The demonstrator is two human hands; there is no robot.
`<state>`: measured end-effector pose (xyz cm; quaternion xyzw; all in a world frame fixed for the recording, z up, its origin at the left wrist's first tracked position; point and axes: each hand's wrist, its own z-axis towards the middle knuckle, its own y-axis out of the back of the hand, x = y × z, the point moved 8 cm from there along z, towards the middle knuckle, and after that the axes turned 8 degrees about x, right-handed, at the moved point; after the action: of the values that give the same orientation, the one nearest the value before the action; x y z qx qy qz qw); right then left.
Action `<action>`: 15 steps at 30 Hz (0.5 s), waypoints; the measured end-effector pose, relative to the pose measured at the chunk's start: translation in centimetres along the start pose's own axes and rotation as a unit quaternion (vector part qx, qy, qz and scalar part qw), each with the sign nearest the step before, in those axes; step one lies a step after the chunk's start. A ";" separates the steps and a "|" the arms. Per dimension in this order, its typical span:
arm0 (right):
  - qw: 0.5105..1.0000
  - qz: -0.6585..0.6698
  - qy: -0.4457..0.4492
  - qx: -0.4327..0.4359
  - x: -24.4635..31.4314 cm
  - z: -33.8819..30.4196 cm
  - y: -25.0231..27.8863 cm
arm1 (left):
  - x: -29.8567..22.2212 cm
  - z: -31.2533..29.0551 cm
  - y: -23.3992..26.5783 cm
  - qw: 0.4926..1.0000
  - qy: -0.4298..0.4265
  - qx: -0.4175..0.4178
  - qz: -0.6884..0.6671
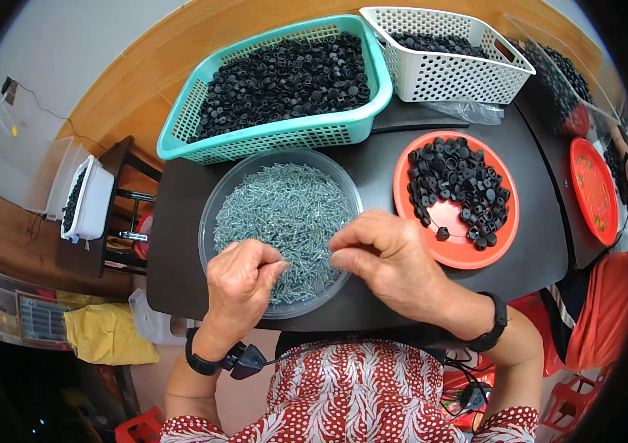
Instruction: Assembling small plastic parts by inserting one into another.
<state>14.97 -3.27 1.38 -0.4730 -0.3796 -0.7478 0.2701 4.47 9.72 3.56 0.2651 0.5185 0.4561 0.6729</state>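
A round clear plastic bowl full of small silvery screws stands on the dark table in front of me. Over the bowl's near left side, my left hand is closed, its thumb and forefinger pinched together. My right hand hangs over the bowl's right rim, thumb and forefinger also in a pinch. Anything between the fingertips of either hand is too small or hidden to make out. To the right, an orange-red plate carries many small black plastic caps, with a bare patch at its near left.
Behind the bowl is a teal basket heaped with black plastic parts. A white perforated basket with more black parts stands at its right. A flat plastic bag lies below it. Farther right is another red plate, near another person's arm.
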 end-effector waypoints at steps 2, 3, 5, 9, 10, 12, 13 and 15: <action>1.000 0.022 -0.005 -0.012 -0.4 0.1 -1.1 | -0.5 0.1 0.3 1.000 -0.002 -0.004 -0.022; 1.000 0.020 -0.005 -0.010 -0.2 0.3 -1.6 | -1.0 0.1 0.4 1.000 -0.005 -0.004 -0.022; 0.998 0.066 -0.007 -0.003 0.0 0.5 -2.4 | -1.6 0.2 0.5 1.000 -0.009 -0.004 -0.024; 0.995 0.098 -0.021 0.011 -0.2 0.3 -3.1 | -2.7 0.0 0.5 0.998 -0.044 -0.023 -0.050; 0.995 0.096 -0.021 0.011 0.1 0.2 -2.8 | -2.3 0.0 0.3 0.996 -0.019 -0.017 -0.084; 0.955 0.249 -0.155 0.029 -1.4 -0.7 -2.9 | -2.1 -0.1 -0.1 0.993 0.006 -0.012 -0.117; 0.956 0.248 -0.155 0.030 -1.5 -0.8 -2.8 | -1.3 -0.2 -0.5 0.976 0.050 -0.014 -0.211; 0.929 0.343 -0.140 0.009 -1.9 -1.0 -2.7 | -0.7 -0.4 -1.2 0.949 0.091 -0.015 -0.302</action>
<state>13.15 -2.48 -1.50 -0.6718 -0.2346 -0.5321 0.4587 4.47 8.57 2.76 0.0428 0.6264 0.2616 0.7330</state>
